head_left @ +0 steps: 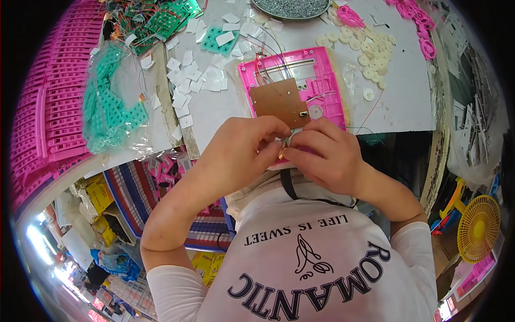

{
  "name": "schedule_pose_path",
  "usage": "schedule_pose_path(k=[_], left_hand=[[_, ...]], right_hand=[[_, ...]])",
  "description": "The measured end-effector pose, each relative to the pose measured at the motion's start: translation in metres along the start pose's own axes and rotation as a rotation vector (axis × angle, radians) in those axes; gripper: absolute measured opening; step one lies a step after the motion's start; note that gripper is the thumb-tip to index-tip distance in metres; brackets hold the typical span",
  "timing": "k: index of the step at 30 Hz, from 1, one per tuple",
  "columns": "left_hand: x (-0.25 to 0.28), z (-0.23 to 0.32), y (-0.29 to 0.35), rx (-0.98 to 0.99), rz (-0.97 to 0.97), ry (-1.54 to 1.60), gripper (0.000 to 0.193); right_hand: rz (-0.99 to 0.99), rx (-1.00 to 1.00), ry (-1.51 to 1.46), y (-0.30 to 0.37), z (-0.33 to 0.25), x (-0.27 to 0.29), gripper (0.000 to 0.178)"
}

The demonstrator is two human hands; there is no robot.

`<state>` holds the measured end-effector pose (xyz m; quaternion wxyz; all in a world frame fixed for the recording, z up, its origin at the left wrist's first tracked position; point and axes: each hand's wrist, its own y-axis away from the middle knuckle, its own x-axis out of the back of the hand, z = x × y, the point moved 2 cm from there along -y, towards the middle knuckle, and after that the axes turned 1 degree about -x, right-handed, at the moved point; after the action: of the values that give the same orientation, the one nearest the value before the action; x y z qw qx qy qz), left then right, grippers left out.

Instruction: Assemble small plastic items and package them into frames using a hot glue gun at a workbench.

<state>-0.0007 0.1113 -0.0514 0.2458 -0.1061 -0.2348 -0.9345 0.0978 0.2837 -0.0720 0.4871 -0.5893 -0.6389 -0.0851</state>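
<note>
My left hand (244, 147) and my right hand (324, 153) meet at the near edge of the table, fingertips pinched together on a small pale part (285, 140) with thin wires. Just beyond them lies a pink plastic housing (322, 72), open side up, with a brown circuit board (279, 101) resting on it. Thin wires run from the board toward my fingers. Most of the small part is hidden between my fingers.
Small white rectangular pieces (188, 80) are scattered left of the housing. A clear bag of teal rubber pads (110, 104) lies at the left, beside stacked pink frames (51, 107). Round white discs (370, 53), green circuit boards (166, 19) and a dish of screws (289, 6) sit farther back.
</note>
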Motion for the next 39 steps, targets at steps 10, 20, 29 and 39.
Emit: schedule_pose_path(k=[10, 20, 29, 39], left_hand=[[-0.011, -0.011, 0.001, -0.509, 0.319, -0.372, 0.026], [-0.016, -0.024, 0.004, -0.555, 0.355, -0.38, 0.031], [-0.014, -0.027, 0.001, -0.481, 0.352, -0.283, 0.021], [0.005, -0.049, 0.018, -0.109, 0.625, 0.327, 0.015]], right_hand=[[-0.119, -0.015, 0.081, -0.006, 0.001, -0.005, 0.022], [-0.248, 0.016, 0.102, -0.016, -0.001, -0.006, 0.022], [-0.414, -0.011, 0.134, -0.018, -0.005, -0.002, 0.022], [-0.516, 0.005, 0.091, -0.01, -0.002, 0.008, 0.046]])
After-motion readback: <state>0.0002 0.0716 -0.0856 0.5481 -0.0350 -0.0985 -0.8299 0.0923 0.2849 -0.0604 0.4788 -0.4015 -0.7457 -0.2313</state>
